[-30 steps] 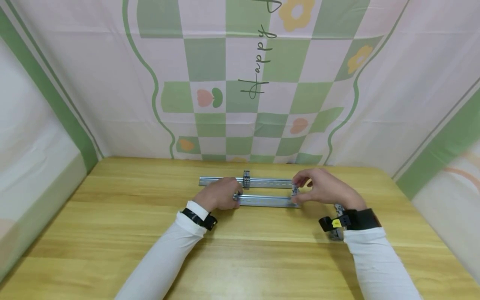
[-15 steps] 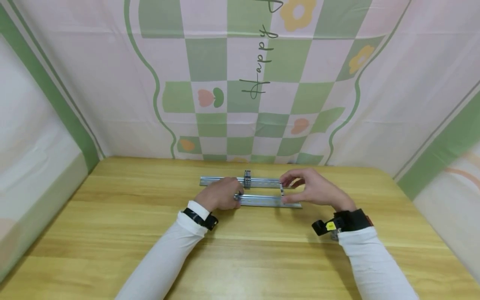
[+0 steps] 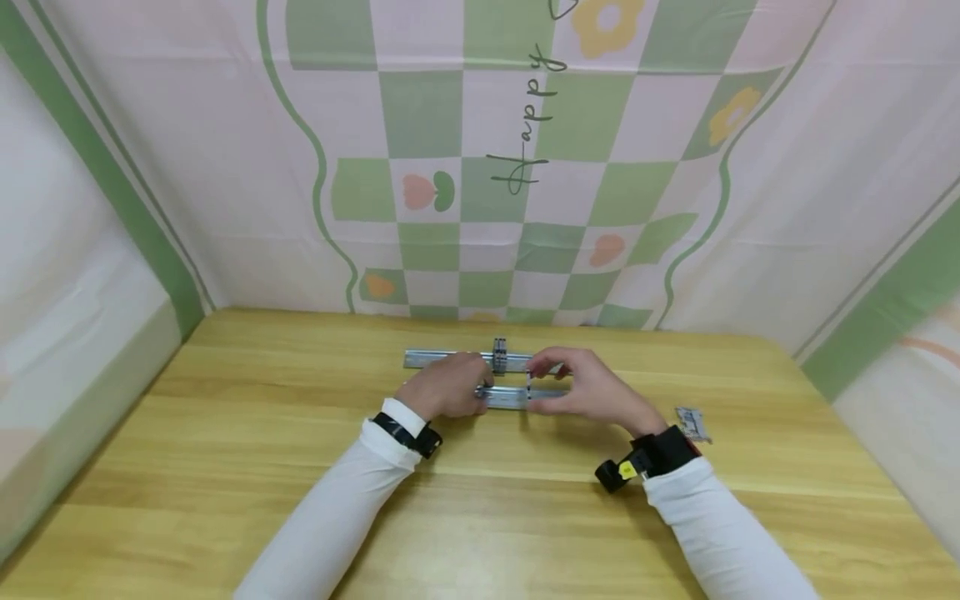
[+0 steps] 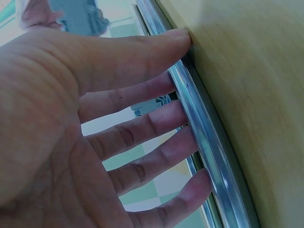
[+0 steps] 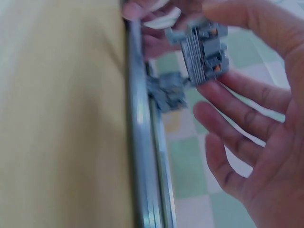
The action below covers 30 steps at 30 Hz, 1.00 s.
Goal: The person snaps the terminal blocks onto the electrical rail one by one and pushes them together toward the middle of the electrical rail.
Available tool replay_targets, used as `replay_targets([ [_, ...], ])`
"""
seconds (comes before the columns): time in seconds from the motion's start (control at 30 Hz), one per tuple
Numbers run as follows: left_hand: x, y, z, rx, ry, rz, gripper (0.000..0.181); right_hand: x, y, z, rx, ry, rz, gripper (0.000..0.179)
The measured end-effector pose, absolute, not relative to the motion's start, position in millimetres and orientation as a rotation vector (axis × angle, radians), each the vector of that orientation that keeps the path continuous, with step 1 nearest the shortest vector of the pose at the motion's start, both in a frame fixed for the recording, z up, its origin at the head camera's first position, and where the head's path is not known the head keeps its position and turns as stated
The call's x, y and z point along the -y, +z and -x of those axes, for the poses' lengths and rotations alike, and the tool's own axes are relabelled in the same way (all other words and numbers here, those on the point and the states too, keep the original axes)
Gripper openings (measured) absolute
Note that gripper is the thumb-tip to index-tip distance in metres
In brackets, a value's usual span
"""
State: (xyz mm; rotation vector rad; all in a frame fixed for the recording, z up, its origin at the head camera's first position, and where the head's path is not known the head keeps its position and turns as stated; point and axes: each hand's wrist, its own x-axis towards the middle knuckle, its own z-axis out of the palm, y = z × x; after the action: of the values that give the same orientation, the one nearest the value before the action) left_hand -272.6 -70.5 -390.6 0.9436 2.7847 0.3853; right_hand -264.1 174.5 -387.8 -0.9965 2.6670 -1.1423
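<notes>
My left hand point(image 3: 448, 386) grips the left end of the near slotted metal DIN rail point(image 3: 506, 398). In the left wrist view, my thumb and fingertips lie along that rail point(image 4: 209, 147). A thin grey terminal block point(image 5: 205, 52) is pinched between the thumb and fingers of my right hand point(image 3: 592, 387). It stands upright above the near rail, to the right of my left hand; whether it touches the rail I cannot tell. Behind runs a second DIN rail point(image 3: 431, 358), partly hidden by both hands, with a group of terminal blocks point(image 3: 499, 356) mounted near its middle.
Loose grey terminal blocks point(image 3: 692, 423) lie on the wooden table point(image 3: 480, 525) to the right of my right hand. A patterned cloth point(image 3: 420, 108) hangs behind the table's far edge, and more cloth closes off both sides.
My right hand has carried the terminal block leftward above the near rail, towards my left hand. The loose blocks at the right have come out from under my right wrist. My left hand keeps its grip.
</notes>
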Motion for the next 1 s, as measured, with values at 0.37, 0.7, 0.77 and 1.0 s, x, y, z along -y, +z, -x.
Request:
replay_targets([
  [0.37,67,-390,274,-2.785,0.353,-0.962,0.029,-159,-398,262,-2.678,-1.088,0.932,0.054],
  [0.7,68,-387,274,-2.786,0.384,-0.94,0.026,-150,-401,262,-2.663,-1.115,0.929,0.049],
  [0.77,68,-387,274,-2.785,0.391,-0.938,0.024,-148,-401,261,-2.665,-1.116,0.923,0.048],
  [1.0,70,-388,274,-2.781,0.405,-0.923,0.018,-143,-403,260,-2.686,-1.076,0.907,0.046],
])
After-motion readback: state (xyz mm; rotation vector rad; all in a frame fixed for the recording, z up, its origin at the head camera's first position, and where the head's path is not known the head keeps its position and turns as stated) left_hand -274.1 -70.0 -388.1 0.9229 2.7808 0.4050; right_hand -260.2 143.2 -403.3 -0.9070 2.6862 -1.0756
